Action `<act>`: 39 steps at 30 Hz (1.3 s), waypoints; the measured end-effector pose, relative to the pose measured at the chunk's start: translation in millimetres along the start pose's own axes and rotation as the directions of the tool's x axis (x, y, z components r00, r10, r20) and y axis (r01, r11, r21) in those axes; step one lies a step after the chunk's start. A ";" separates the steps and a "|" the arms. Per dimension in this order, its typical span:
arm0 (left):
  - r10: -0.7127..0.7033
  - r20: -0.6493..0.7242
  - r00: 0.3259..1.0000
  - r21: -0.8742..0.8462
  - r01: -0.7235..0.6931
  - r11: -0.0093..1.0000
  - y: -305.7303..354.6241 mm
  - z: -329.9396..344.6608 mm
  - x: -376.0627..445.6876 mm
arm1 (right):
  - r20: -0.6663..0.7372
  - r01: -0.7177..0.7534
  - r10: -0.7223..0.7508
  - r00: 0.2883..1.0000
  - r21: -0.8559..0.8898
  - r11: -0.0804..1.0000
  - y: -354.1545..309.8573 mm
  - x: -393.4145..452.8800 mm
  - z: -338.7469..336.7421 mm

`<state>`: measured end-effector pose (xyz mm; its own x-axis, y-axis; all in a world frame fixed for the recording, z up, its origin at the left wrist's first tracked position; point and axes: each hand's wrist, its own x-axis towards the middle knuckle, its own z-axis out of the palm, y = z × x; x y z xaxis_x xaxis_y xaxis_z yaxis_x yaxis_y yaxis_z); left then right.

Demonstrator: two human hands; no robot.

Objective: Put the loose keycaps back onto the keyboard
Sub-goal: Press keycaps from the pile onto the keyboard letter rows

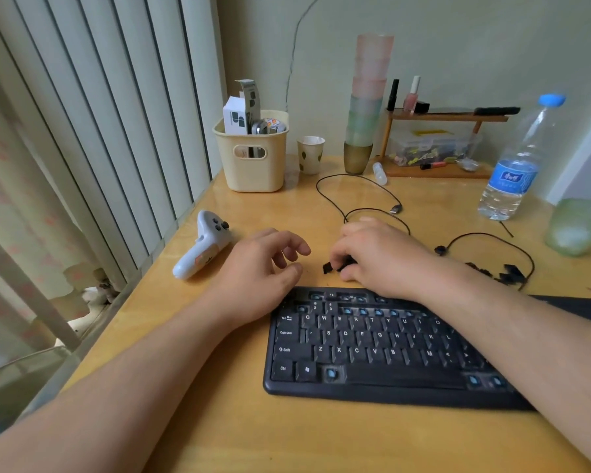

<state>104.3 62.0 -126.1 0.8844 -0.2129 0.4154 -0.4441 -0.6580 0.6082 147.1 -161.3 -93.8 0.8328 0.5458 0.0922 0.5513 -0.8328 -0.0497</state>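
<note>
The right hand [376,250] pinches a black keycap [329,268] just beyond the keyboard's [372,353] far edge; the left hand [263,268] hovers relaxed, empty. Turn the cap legend-up, center it over a bare blue stem, and press straight down. More loose keycaps [505,271] lie far right on the desk [219,421].

On your wooden desk [219,421] a white controller [202,247] lies at the left. Behind it you see a cream basket [253,165] holding small boxes, a paper cup [310,154] and a tall stack of cups [365,107]. A water bottle [516,165] stands at the right, near a small wooden shelf [447,117].
</note>
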 end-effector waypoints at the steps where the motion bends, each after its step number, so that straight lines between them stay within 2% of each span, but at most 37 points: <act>1: 0.002 0.005 1.000 0.000 -0.002 1.000 0.9 0.1 -0.1 | 0.017 -0.006 0.006 1.000 -0.005 1.000 0.0 -0.2 0.8; 3: -0.001 0.015 1.000 -0.004 0.001 1.000 2.5 0.4 -1.0 | 0.045 -0.041 0.040 0.998 0.003 0.999 -0.6 -2.2 0.2; 5: -0.003 0.018 1.000 -0.012 0.003 1.000 5.0 0.1 -1.9 | 0.014 -0.080 0.079 0.997 0.060 0.995 -2.0 -7.5 -6.1; 7: 0.008 0.010 1.000 -0.044 -0.007 0.999 9.9 -0.8 -2.9 | -0.108 -0.118 0.152 0.982 0.269 0.956 -9.0 -16.7 -16.0; 8: 0.020 0.003 1.000 -0.078 -0.020 0.997 13.4 -1.1 -3.5 | -0.175 -0.128 0.225 0.958 0.440 0.889 -15.1 -21.8 -19.5; 9: 0.039 -0.006 0.999 -0.120 -0.039 0.992 17.7 -1.4 -4.7 | -0.206 -0.114 0.303 0.930 0.623 0.774 -21.7 -26.5 -20.6; 11: 0.089 -0.033 0.996 -0.188 -0.093 0.978 26.5 -0.5 -8.0 | -0.142 -0.050 0.388 0.911 0.893 0.446 -34.5 -33.9 -16.5; 13: 0.133 -0.082 0.988 -0.219 -0.148 0.964 32.9 1.2 -11.5 | -0.017 -0.043 0.394 0.919 0.989 0.144 -43.2 -37.5 -12.0; 14: 0.139 -0.110 0.984 -0.234 -0.162 0.959 34.4 2.2 -12.4 | 0.032 -0.049 0.381 0.924 0.998 0.035 -44.5 -38.0 -11.5; 16: 0.137 -0.158 0.978 -0.269 -0.176 0.947 35.7 2.8 -13.3 | 0.094 -0.062 0.361 0.928 0.993 -0.101 -44.2 -38.7 -12.0; 19: 0.163 -0.174 0.971 -0.256 -0.204 0.945 34.3 2.0 -12.4 | 0.173 -0.111 0.354 0.919 0.976 -0.188 -43.4 -37.5 -9.7; 22: 0.140 -0.153 0.978 -0.264 -0.177 0.948 33.2 2.4 -12.2 | 0.184 -0.136 0.352 0.918 0.978 -0.155 -43.1 -38.5 -8.3; 24: 0.065 -0.133 0.989 -0.346 -0.107 0.932 33.3 2.7 -12.0 | 0.176 -0.139 0.337 0.925 0.981 -0.131 -43.6 -40.6 -8.9; 26: -0.044 -0.085 0.995 -0.477 -0.002 0.879 33.8 2.9 -10.4 | 0.135 -0.129 0.345 0.929 0.991 -0.040 -44.8 -43.2 -9.0; 28: -0.132 -0.009 0.991 -0.608 0.100 0.787 34.1 3.4 -8.2 | 0.004 -0.088 0.394 0.919 0.977 0.194 -45.4 -44.7 -8.0; 30: -0.179 0.059 0.982 -0.703 0.168 0.691 34.8 4.5 -6.9 | -0.183 -0.010 0.377 0.908 0.890 0.456 -44.5 -45.2 -6.9; 33: -0.179 0.085 0.980 -0.746 0.181 0.641 34.9 6.0 -6.7 | -0.396 0.141 0.238 0.887 0.722 0.677 -46.9 -45.9 -4.4; 35: -0.180 0.081 0.980 -0.754 0.178 0.632 34.3 4.8 -7.2 | -0.484 0.186 0.220 0.847 0.659 0.729 -49.2 -45.6 -3.2; 39: -0.175 0.096 0.980 -0.762 0.186 0.620 33.1 1.4 -7.6 | -0.521 0.179 0.265 0.812 0.654 0.735 -47.0 -44.7 -0.9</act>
<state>83.0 40.9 -110.0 0.9582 -0.1624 0.2355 -0.2209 0.1029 0.9699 83.9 -146.7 -94.6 0.7962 0.1741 0.5795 0.5870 -0.4545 -0.6700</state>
